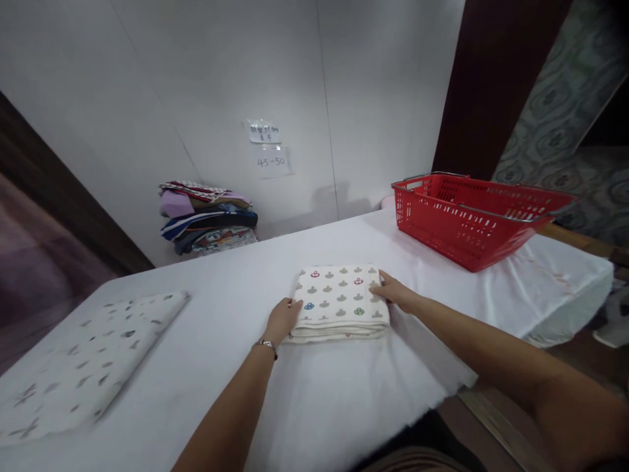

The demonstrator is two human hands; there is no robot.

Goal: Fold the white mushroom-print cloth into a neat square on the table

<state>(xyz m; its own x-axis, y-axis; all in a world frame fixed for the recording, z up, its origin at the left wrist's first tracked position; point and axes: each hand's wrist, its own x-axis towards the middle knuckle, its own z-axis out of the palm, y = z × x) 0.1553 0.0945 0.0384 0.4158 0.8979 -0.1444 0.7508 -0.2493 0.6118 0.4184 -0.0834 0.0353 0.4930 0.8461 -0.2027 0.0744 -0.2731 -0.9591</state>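
A patterned white cloth (341, 295) lies mid-table, already folded into a neat, layered rectangle. The left hand (284, 318) holds its left edge, thumb on top, the other fingers mostly hidden; the right hand (400, 293) holds the right edge likewise, both lightly closed. A second cloth (93, 360) lies well apart at left on the white-covered table (221, 347); a red basket (457, 226) stands at right. The folding looks nearly finished; whether any remains cannot be told.

We note subdued, diffuse light, a faint shadow (334, 202) on the wall (265, 72), darkness at upper right, and stretching and blur across the left-hand patterned cloth (83, 367).
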